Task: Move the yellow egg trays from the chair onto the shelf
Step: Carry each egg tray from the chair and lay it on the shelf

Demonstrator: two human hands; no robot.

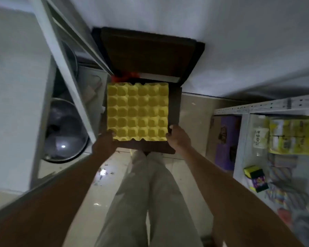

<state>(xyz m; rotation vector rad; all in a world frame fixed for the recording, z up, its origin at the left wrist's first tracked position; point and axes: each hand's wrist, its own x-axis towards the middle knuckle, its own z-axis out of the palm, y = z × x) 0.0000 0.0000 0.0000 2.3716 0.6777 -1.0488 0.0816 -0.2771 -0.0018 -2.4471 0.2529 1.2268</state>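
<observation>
A yellow egg tray [137,111] with empty cups lies flat over the seat of a dark brown chair [176,111], straight below me. My left hand [104,142] grips the tray's near left corner. My right hand [177,138] grips its near right corner. Whether more trays are stacked under the top one is hidden. A white metal shelf [257,108] stands to the right, and another white rack [68,56] stands to the left.
The chair's back [148,56] leans against the wall. Something red [128,76] sits behind the tray. Steel bowls [64,131] fill the left rack. The right shelf holds a purple box [227,141], a bottle [259,136] and yellow packs [292,134]. My legs stand on the tiled floor.
</observation>
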